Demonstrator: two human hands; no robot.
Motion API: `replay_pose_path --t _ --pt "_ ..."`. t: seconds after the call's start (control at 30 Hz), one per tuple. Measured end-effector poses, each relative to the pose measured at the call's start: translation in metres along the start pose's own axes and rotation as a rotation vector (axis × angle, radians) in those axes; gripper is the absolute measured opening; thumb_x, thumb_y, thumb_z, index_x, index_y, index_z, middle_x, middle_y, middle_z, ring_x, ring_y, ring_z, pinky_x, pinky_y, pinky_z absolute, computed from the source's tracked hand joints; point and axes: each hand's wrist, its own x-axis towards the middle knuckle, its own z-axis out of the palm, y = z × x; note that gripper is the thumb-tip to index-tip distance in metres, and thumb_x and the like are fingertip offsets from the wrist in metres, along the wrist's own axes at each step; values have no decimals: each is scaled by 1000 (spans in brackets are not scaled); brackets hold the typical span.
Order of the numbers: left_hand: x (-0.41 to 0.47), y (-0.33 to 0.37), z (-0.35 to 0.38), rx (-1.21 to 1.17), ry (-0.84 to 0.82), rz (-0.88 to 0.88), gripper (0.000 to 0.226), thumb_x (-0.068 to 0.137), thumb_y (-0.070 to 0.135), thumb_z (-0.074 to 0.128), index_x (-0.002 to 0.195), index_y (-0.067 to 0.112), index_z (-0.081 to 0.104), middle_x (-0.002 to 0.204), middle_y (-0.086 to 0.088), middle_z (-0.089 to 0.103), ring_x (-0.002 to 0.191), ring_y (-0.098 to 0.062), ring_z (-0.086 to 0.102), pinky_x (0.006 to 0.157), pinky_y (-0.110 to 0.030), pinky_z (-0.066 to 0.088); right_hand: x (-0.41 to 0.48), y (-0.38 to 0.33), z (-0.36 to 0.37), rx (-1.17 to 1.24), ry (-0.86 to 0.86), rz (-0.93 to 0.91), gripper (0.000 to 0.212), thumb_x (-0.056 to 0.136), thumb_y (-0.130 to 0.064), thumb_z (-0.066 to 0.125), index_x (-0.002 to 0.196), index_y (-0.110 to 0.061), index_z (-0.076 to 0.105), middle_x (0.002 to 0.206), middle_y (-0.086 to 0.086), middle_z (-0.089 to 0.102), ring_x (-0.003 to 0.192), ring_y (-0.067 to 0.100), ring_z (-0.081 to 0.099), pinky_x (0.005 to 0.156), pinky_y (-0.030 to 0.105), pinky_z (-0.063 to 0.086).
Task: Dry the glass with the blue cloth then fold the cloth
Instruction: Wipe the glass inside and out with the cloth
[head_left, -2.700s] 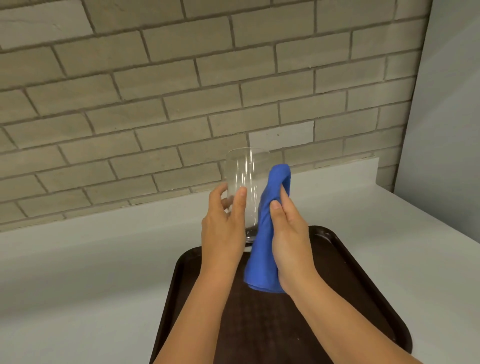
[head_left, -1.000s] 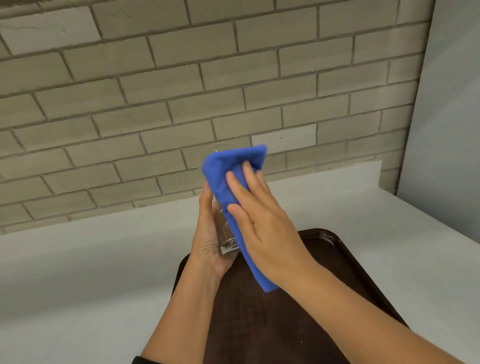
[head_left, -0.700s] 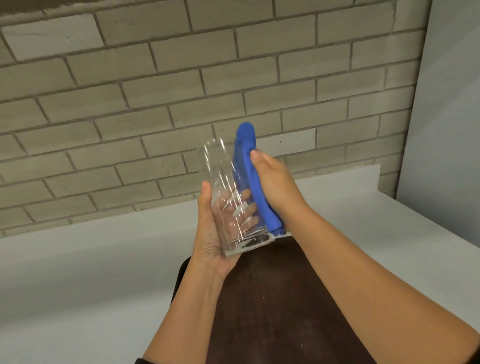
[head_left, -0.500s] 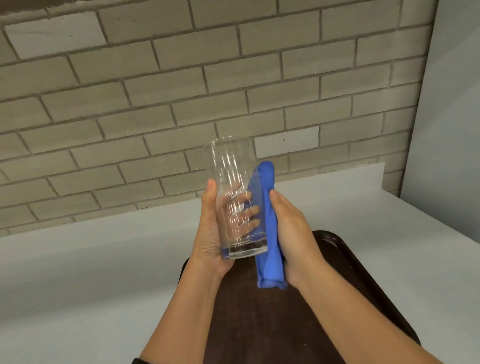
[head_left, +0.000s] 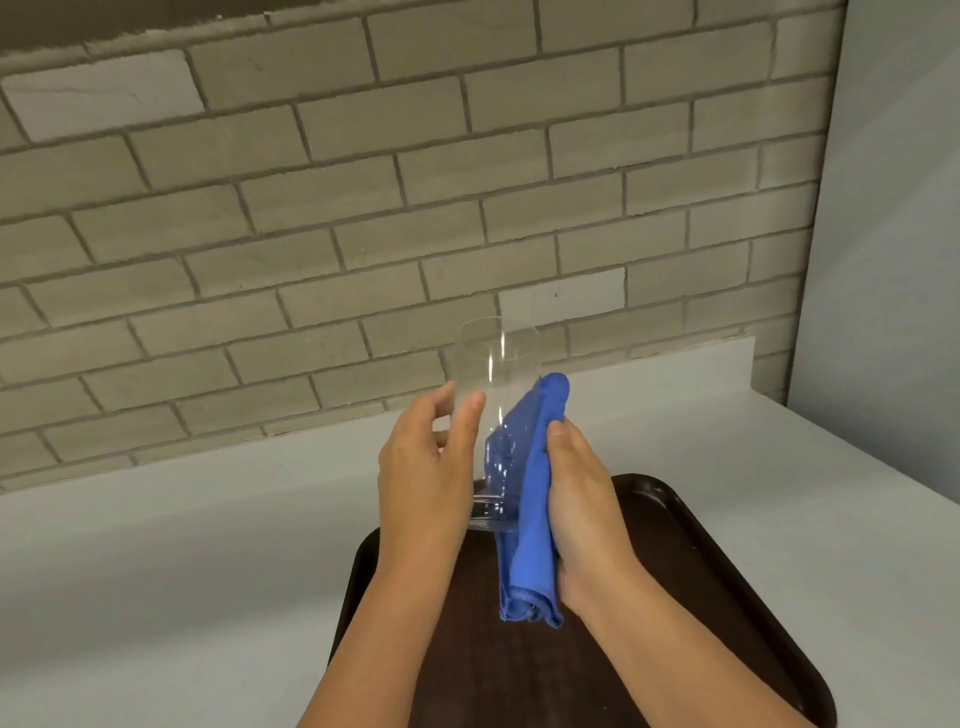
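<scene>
A tall clear glass (head_left: 497, 364) is held upright in the air above the tray. My left hand (head_left: 423, 478) grips its lower left side, thumb and fingers around it. My right hand (head_left: 582, 499) presses a bunched blue cloth (head_left: 530, 519) against the glass's right side. The cloth runs from about mid-height of the glass down below its base, and its lower end hangs loose. Part of the cloth shows through the glass wall.
A dark brown tray (head_left: 727, 587) lies on the white counter (head_left: 156, 571) under my forearms. A brick wall (head_left: 363, 208) stands behind the counter, and a plain grey wall (head_left: 893, 260) closes the right side.
The cloth swept over the front of the glass and round to its right side. My left hand shifted its grip so its back faces me. The glass stands more upright and a little lower.
</scene>
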Motion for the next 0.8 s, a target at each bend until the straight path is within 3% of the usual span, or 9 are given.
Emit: replay_pose_path --t 0.1,0.2,0.27,0.3,0.37,0.53,0.67,0.73,0.8 --pt "-7 3 3 45 -125 -136 80 71 58 59 138 23 34 132 7 48 103 -7 50 68 -11 40 -4 2 6 -29 -61 -85 33 91 -40 39 123 -43 45 114 -5 64 101 14 63 93 41 50" --pt "-4 6 3 -28 -178 -257 106 52 64 69 141 27 25 132 8 47 107 -12 56 79 -26 47 -8 -1 8 -75 -119 -136 29 91 -40 40 107 -64 41 99 -29 62 93 -7 62 80 18 51" --pt "1 6 0 -191 -216 -326 116 40 68 72 140 27 29 125 4 57 102 -14 63 83 -32 52 -11 -4 8 -140 -152 -199 33 92 -39 38 114 -63 34 123 -26 53 109 -12 51 91 17 45" --pt "4 5 -1 -287 -238 -354 114 42 67 74 139 23 33 120 0 63 99 -16 66 84 -35 54 -13 -7 8 -187 -175 -251 36 93 -37 36 118 -61 29 140 -21 40 122 -11 38 102 19 37" --pt "7 3 -2 -487 -317 -384 93 54 62 72 132 19 46 116 -6 68 101 -19 67 87 -37 53 -14 -16 12 -313 -219 -392 39 94 -32 33 120 -60 21 152 -19 13 132 -11 15 113 22 21" --pt "7 4 -2 -1002 -570 -447 46 66 57 61 98 27 73 100 3 75 98 -12 68 75 -27 56 5 -46 22 -654 -217 -633 48 93 -33 39 138 -33 23 155 -11 2 141 5 -1 112 26 8" --pt "8 -1 -2 -1026 -616 -400 40 54 46 76 87 23 74 83 1 76 78 -18 71 67 -37 57 26 -72 28 -541 -196 -582 49 92 -30 41 138 -28 26 154 -3 14 140 9 14 108 18 12" --pt "5 -2 0 -1029 -599 -387 51 47 43 81 92 21 71 86 1 74 78 -19 71 65 -40 57 33 -73 26 -419 -188 -441 46 93 -33 37 138 -29 29 148 -2 33 132 14 34 110 30 27" --pt "2 -5 2 -1038 -554 -373 53 43 39 83 91 20 71 84 1 74 76 -17 71 63 -37 57 31 -63 19 -343 -178 -288 41 93 -37 34 133 -26 38 129 4 53 110 21 54 98 38 41"
